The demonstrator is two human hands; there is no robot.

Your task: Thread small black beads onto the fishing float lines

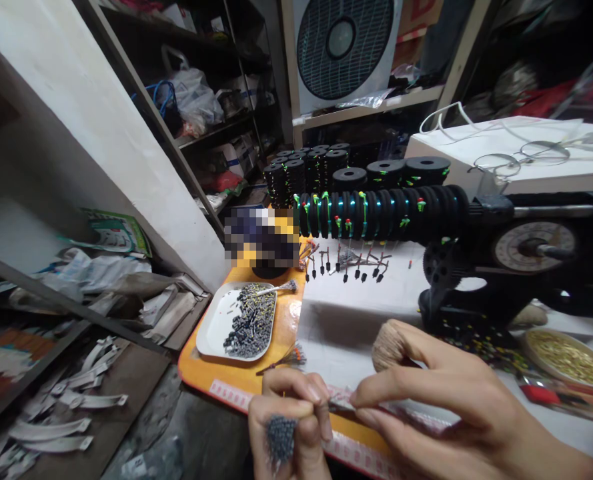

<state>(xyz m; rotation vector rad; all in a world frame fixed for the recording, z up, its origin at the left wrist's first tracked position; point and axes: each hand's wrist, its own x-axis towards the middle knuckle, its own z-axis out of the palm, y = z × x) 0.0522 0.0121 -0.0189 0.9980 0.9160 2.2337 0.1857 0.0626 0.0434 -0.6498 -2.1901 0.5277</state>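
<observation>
My left hand (289, 420) is closed at the bottom centre around a bundle of small grey sinkers (279, 440) on threads. My right hand (441, 393) meets it from the right, thumb and forefinger pinched on a thin thread or small piece (341, 399) between the two hands. Both hover over the front edge of an orange table (236, 377). A white tray (213, 330) with a heap of grey sinkers (253, 320) lies just left of the hands.
A black winding machine (476, 267) carries a row of black foam spools (376, 213) with hanging weighted lines. More spool stacks (316, 170) stand behind. A dish of gold bits (566, 357), a ball of twine (389, 347), eyeglasses (521, 159), a fan (343, 47) and cluttered shelves surround.
</observation>
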